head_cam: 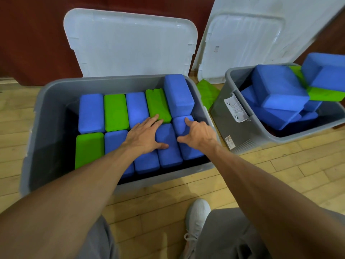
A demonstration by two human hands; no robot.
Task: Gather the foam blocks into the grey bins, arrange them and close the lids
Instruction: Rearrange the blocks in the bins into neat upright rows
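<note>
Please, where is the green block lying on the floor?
Head view, right of centre: the green block lies between the left bin and the right bin.

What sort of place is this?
Probably a yoga studio or gym: blue and green foam blocks, big grey storage bins, and a strip-wood floor like a sports hall's.
</note>
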